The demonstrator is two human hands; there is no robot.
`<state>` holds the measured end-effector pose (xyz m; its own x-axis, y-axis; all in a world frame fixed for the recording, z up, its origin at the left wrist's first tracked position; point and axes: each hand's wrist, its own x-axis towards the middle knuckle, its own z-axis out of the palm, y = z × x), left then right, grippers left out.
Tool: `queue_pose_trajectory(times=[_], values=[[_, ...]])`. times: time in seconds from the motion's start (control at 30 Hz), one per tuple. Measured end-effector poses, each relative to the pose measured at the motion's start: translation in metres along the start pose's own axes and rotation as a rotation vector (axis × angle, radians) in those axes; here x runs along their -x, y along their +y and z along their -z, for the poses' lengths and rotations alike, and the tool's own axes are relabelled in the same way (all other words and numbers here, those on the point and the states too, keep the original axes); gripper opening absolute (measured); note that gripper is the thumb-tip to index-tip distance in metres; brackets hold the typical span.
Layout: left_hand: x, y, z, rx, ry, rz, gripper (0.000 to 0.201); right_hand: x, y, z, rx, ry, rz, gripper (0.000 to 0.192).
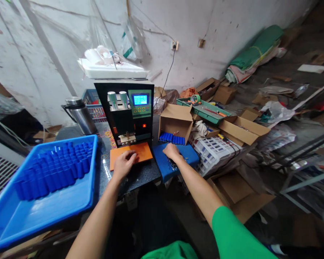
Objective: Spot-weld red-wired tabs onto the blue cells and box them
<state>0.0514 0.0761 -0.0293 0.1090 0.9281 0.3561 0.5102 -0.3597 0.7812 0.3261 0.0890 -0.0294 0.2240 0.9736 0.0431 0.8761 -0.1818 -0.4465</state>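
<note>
My left hand [125,164] rests over the orange board [144,151] in front of a black spot welder [125,115] with a lit blue display. Its fingers are curled together, and whatever they may hold is too small to make out. Over the blue cloth [162,167] to the right, my right hand [172,151] has its fingers bent down beside small metal pieces [173,165]. Its fingertips are partly hidden, so I cannot make out what is in them. Just behind it, blue-wrapped cylindrical cells [172,139] lie in an open cardboard box [175,117].
At left, a blue tray [56,212] carries rows of blue cylindrical cells [56,169]. A steel thermos [79,113] stands beside the welder. To the right are a white plastic basket [213,153], a green tray [205,112] and a cardboard box [241,129].
</note>
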Motion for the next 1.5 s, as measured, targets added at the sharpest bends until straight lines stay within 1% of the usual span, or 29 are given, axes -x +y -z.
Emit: queue_pose_trajectory(times=[0.07, 0.13, 0.2, 0.27, 0.33, 0.43, 0.6, 0.67, 0.73, 0.9, 1.0, 1.07, 1.17, 1.23, 1.3, 1.33, 1.4, 1.5], values=[[0.000, 0.001, 0.000, 0.007, -0.003, -0.003, 0.043, -0.002, 0.006, 0.001, -0.296, 0.034, -0.005, 0.019], [0.000, 0.003, 0.001, 0.008, -0.003, 0.001, 0.044, -0.001, 0.009, 0.002, -0.657, 0.087, -0.010, 0.020], [0.000, 0.004, 0.001, 0.003, 0.001, 0.008, 0.045, 0.001, 0.010, 0.004, -0.979, 0.106, -0.035, 0.022], [0.000, 0.005, 0.002, 0.009, 0.001, 0.010, 0.046, 0.004, 0.009, 0.006, -1.198, 0.102, -0.051, 0.028], [0.000, 0.006, 0.002, 0.032, -0.002, 0.004, 0.047, 0.007, 0.007, 0.011, -1.315, 0.128, -0.046, 0.032], [-0.001, 0.005, 0.003, 0.059, -0.004, -0.003, 0.048, 0.010, 0.002, 0.022, -1.403, 0.174, -0.016, 0.032], [-0.002, 0.008, 0.006, 0.084, -0.016, 0.010, 0.049, 0.013, -0.012, 0.040, -1.594, 0.159, 0.023, 0.031], [0.002, 0.015, 0.006, 0.130, 0.006, 0.024, 0.050, 0.017, -0.021, 0.042, -1.645, 0.153, 0.017, 0.031], [0.010, 0.027, 0.003, 0.184, 0.021, 0.032, 0.050, 0.024, -0.032, 0.040, -1.672, 0.143, 0.006, 0.030], [0.037, 0.064, -0.017, 0.228, -0.027, -0.007, 0.043, 0.047, -0.064, 0.025, -1.714, 0.096, -0.009, 0.028], [0.045, 0.075, -0.028, 0.216, 0.006, 0.008, 0.042, 0.058, -0.084, 0.014, -1.734, 0.075, -0.037, 0.028], [0.048, 0.076, -0.029, 0.163, 0.041, -0.013, 0.038, 0.064, -0.096, 0.006, -1.743, 0.070, -0.067, 0.030], [0.052, 0.074, -0.026, 0.094, 0.107, -0.070, 0.029, 0.070, -0.109, -0.003, -1.759, 0.069, -0.085, 0.032], [0.054, 0.071, -0.021, 0.136, 0.147, -0.066, 0.028, 0.073, -0.113, -0.006, -1.750, 0.061, -0.081, 0.033], [0.054, 0.066, -0.015, 0.247, 0.157, -0.007, 0.029, 0.077, -0.113, -0.008, -1.677, 0.050, -0.062, 0.032], [0.053, 0.064, -0.011, 0.305, 0.148, 0.035, 0.030, 0.078, -0.112, -0.009, -1.618, 0.043, -0.035, 0.032], [0.051, 0.059, -0.001, 0.394, 0.104, 0.105, 0.032, 0.082, -0.109, -0.009, -1.491, 0.003, 0.071, 0.030], [0.048, 0.054, 0.015, 0.442, 0.032, 0.147, 0.032, 0.088, -0.107, -0.010, -1.365, -0.144, 0.271, 0.027]])
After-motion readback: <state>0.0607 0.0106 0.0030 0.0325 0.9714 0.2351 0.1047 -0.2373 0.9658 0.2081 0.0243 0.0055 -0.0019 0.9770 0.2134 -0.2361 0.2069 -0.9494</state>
